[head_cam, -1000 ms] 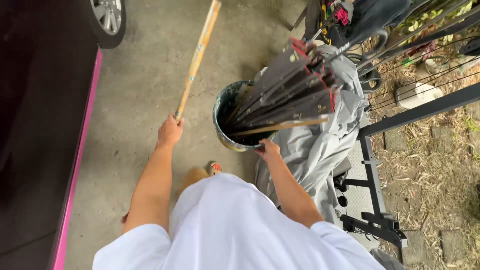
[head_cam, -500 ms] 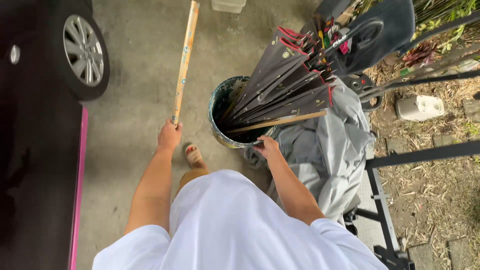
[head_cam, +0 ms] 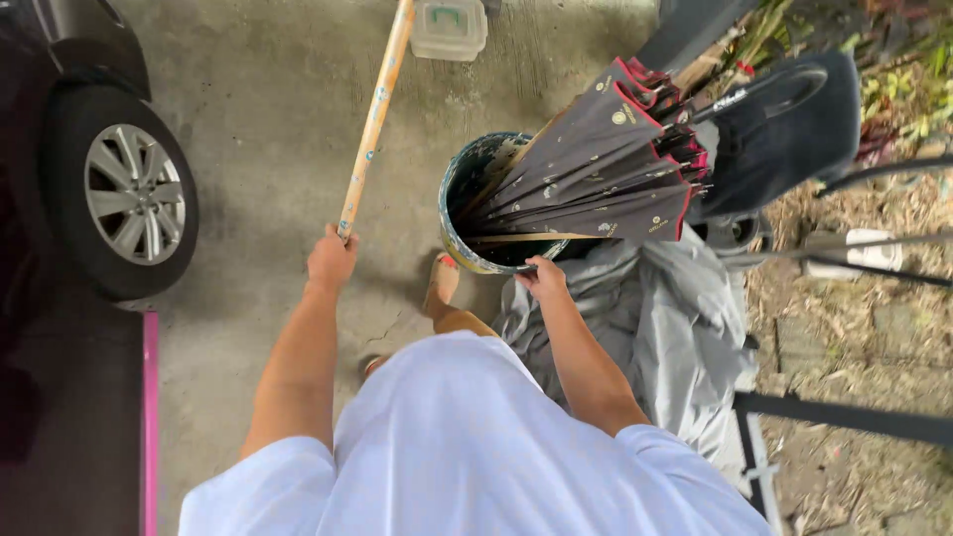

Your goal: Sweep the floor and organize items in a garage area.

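Wooden pole (head_cam: 375, 119), paint-stained metal bucket (head_cam: 459, 189), rough concrete floor (head_cam: 288, 119)

I note a long pale wooden pole (head_cam: 375, 119), tilted, standing just left of the bucket (head_cam: 455, 238). The bucket is round, paint-stained, upright on concrete, packed with folded dark umbrellas (head_cam: 606, 169) leaning out to its right.

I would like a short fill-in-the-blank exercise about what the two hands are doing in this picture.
1. The left hand holds a long wooden ____.
2. The right hand touches the rim of the ____.
3. The folded dark umbrellas stand inside the ____.
4. Left of the person stands a car ____.

Missing words: pole; bucket; bucket; wheel
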